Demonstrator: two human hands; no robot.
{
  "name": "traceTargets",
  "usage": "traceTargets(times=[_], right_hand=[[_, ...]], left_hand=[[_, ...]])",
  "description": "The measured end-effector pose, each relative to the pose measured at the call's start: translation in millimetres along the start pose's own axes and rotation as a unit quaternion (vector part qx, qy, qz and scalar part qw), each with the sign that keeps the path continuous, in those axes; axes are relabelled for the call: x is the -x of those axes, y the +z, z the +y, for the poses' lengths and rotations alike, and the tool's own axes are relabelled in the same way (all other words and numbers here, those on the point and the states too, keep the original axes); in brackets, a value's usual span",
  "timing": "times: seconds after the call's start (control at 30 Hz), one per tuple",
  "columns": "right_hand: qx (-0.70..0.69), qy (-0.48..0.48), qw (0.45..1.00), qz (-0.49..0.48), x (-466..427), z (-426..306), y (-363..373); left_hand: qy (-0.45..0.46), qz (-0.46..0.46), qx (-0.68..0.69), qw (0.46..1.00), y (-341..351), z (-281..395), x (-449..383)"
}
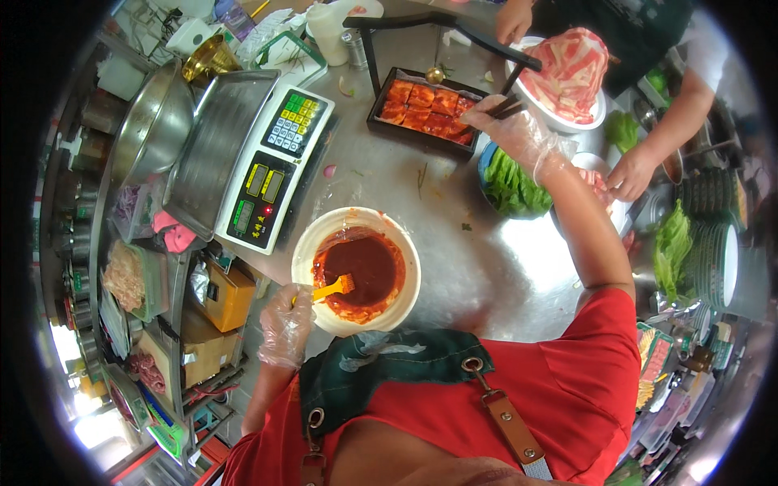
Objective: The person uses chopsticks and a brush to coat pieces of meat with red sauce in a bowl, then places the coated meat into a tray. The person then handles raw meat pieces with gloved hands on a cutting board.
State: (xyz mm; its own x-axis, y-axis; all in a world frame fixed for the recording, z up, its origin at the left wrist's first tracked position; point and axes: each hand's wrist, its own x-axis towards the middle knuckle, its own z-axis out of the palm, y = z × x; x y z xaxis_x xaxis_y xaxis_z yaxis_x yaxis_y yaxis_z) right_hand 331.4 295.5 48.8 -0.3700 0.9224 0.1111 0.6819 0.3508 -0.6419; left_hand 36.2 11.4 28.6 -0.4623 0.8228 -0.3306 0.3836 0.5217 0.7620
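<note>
My left hand (287, 325), in a clear plastic glove, grips the handle of a yellow basting brush (328, 289). The bristles, coated red, are over the dark red sauce (358, 270) inside a cream-coloured bucket (409, 297). My right hand (510, 130), also gloved, holds dark chopsticks or slim tongs (507, 107); which of the two I cannot tell. Their lower end reaches the right side of a black rectangular tray (419, 138) with a tall arched handle (401, 22). Sauce-coated meat pieces (422, 100) lie in rows on paper inside that tray.
A digital scale (267, 170) with a steel pan stands left of the bucket. Leafy lettuce (516, 182) fills a bowl below my right wrist. Across the table, a co-worker's hand (635, 173) touches meat on a plate, beside a white bowl (562, 124) of raw meat slices. Stacked plates (717, 264) stand right.
</note>
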Motion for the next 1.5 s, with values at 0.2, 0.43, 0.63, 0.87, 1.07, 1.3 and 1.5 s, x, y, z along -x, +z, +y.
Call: traceTargets(times=[0.2, 0.43, 0.63, 0.87, 1.07, 1.3, 1.5], right_hand=[[-0.149, 0.055, 0.987, 0.003, -2, -25, 4], [-0.103, 0.045, 0.994, -0.015, -14, -21, 20], [-0.098, 0.029, 0.994, -0.029, -14, -27, 27], [-0.071, 0.018, 0.996, -0.041, -18, -17, 33], [-0.049, 0.004, 0.999, -0.016, -16, -20, 30], [-0.106, 0.017, 0.993, 0.056, -2, -17, 20], [-0.251, 0.081, 0.957, 0.122, 23, -28, 10]], left_hand=[[0.007, -0.005, 0.002, 1.000, -2, 2, 2], [-0.003, 0.010, -0.011, 1.000, -1, -13, 2], [0.024, 0.006, -0.023, 0.999, -4, -18, 3], [0.031, 0.005, -0.007, 0.999, -2, -14, 4], [0.035, 0.021, -0.062, 0.997, -4, -35, -1], [-0.017, 0.023, -0.018, 0.999, -8, -46, 0], [-0.019, 0.058, 0.020, 0.998, -15, -37, 15]])
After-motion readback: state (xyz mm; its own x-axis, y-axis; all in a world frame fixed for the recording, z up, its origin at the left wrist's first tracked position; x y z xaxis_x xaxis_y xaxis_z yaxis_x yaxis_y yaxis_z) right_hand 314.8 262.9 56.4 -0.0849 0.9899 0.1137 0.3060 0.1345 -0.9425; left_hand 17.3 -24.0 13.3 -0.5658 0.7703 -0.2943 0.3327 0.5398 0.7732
